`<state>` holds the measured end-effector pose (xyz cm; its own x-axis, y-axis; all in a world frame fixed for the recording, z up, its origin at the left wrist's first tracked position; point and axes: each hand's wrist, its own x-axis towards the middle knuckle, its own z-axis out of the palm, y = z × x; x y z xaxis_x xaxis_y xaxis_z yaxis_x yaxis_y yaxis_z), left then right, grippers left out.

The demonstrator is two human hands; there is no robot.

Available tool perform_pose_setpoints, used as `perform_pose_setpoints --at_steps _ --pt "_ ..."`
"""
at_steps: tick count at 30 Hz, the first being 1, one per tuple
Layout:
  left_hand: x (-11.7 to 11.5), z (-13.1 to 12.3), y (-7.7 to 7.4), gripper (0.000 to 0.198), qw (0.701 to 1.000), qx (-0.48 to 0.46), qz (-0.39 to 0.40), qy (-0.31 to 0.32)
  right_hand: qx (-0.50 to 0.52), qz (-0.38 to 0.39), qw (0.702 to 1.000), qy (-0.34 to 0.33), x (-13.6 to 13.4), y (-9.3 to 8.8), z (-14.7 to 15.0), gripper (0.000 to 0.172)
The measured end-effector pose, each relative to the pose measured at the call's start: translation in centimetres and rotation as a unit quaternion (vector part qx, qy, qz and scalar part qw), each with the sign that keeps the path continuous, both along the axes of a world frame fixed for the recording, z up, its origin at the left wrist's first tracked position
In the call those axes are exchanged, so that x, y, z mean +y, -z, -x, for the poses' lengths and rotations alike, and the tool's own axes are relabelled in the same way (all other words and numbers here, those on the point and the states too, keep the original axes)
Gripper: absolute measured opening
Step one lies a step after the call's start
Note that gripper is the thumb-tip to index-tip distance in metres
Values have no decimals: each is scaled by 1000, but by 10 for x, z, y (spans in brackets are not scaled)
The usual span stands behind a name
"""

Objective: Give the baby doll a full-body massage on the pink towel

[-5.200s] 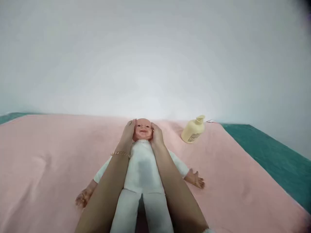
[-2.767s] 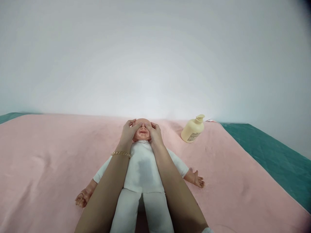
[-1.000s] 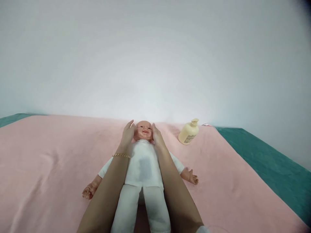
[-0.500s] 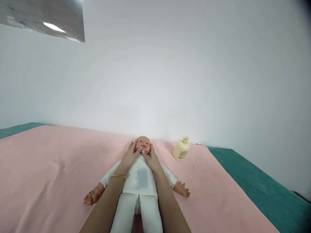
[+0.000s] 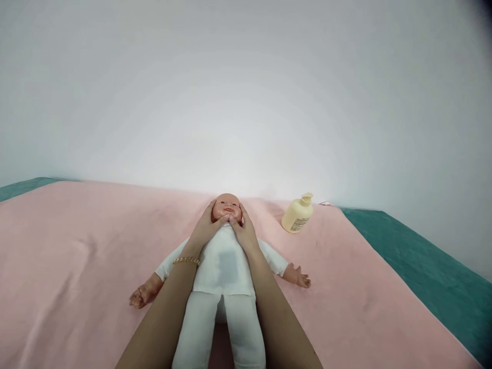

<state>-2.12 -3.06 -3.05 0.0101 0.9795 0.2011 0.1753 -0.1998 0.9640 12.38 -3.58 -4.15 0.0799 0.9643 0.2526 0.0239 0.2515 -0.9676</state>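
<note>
A baby doll (image 5: 224, 266) in white clothes lies on its back on a pink blanket (image 5: 77, 266), arms spread out. My left hand (image 5: 205, 231), with a gold bracelet at the wrist, cups the left side of the doll's head (image 5: 226, 206), its thumb at the chin. On the other side my right hand (image 5: 242, 231) cups the right cheek in the same way, thumb meeting the left one under the mouth. Both hands have fingers spread along the doll's cheeks and grip nothing.
A pale yellow pump bottle (image 5: 296, 215) lies tilted on the blanket, to the right of the doll's head. Teal bedding (image 5: 423, 266) shows beyond the blanket's right edge and at the far left. A plain white wall rises behind.
My thumbs have slid from the doll's eyes and cheeks down to its chin. The camera tipped up briefly and came back down.
</note>
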Motion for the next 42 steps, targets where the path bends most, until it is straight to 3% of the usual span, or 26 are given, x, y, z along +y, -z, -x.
perform_pose_setpoints --at_steps 10,18,29,42 --pt "2 1 0 84 999 -46 7 15 -9 -3 1000 -6 0 -1 -3 85" --pt "-1 3 -2 84 999 -37 15 15 6 44 999 15 -2 -4 -5 95" --pt "-9 5 -15 71 999 45 26 18 64 50 997 -5 1 -9 -11 84" --pt "-4 16 -9 69 997 61 10 47 149 79 983 -67 2 -4 -17 83"
